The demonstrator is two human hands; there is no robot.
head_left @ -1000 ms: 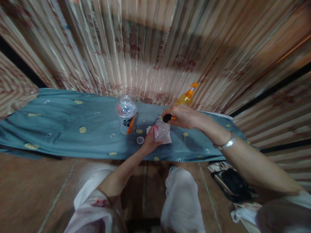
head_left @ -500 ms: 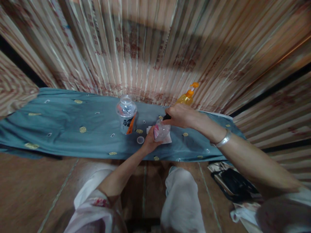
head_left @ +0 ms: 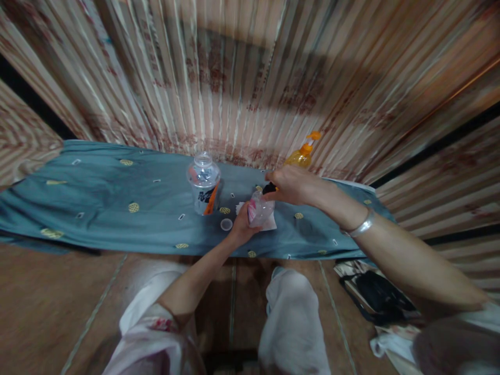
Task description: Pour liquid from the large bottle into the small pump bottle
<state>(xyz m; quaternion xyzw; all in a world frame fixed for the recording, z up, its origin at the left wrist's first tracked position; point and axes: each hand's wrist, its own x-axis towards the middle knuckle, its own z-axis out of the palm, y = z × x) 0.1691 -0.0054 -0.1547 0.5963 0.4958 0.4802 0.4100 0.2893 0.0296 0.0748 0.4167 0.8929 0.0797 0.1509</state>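
My left hand point(head_left: 241, 225) grips a small clear bottle point(head_left: 260, 209) with a pink label, held upright over a white tissue on the blue-grey cloth point(head_left: 97, 208). My right hand point(head_left: 294, 185) is closed on a black-tipped, orange-handled tool point(head_left: 268, 188) whose tip sits at the mouth of the small bottle. A small round cap point(head_left: 226, 224) lies on the cloth just left of my left hand. A larger clear bottle point(head_left: 203, 183) stands uncapped further left.
An orange pump bottle point(head_left: 301, 154) stands behind my right hand against the corrugated wall. A black bag point(head_left: 375, 299) and papers lie on the floor at the right. My knees in white cloth fill the bottom middle.
My right hand has lowered slightly, bringing the black tip closer into the small bottle's mouth. My left hand and the bottle stay in place.
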